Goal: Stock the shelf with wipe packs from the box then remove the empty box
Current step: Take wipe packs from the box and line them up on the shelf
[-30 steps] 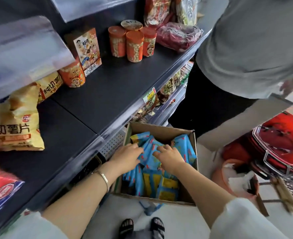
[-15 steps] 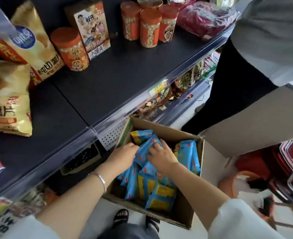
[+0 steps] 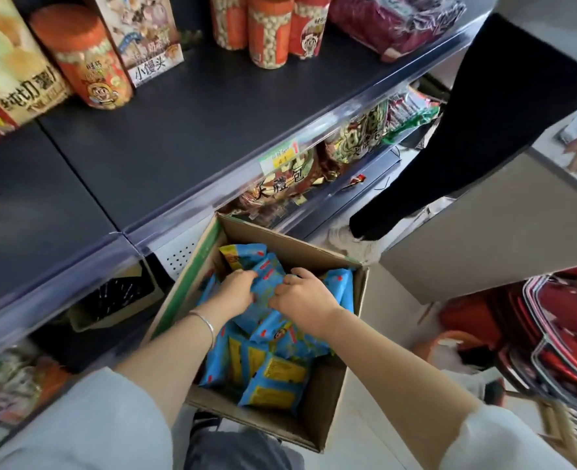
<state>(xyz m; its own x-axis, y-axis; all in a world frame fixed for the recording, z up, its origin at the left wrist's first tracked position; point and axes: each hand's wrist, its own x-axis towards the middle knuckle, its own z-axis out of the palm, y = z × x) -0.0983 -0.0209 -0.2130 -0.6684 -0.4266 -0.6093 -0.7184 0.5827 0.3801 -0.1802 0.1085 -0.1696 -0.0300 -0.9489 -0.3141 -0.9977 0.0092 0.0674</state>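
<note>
The dark shelf (image 3: 212, 130) is carrying snacks: a printed carton (image 3: 144, 32) is standing near its back, an orange canister (image 3: 83, 62) just left of the carton, three canisters (image 3: 266, 28) to its right, chip bags (image 3: 12, 69) farther left.

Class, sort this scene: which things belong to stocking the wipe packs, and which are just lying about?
Job: brown cardboard box; blue and yellow wipe packs inside it; dark grey metal shelf; left hand and right hand gripping packs.
Lying about: orange snack jars; yellow crisp bags; red shopping basket.
</note>
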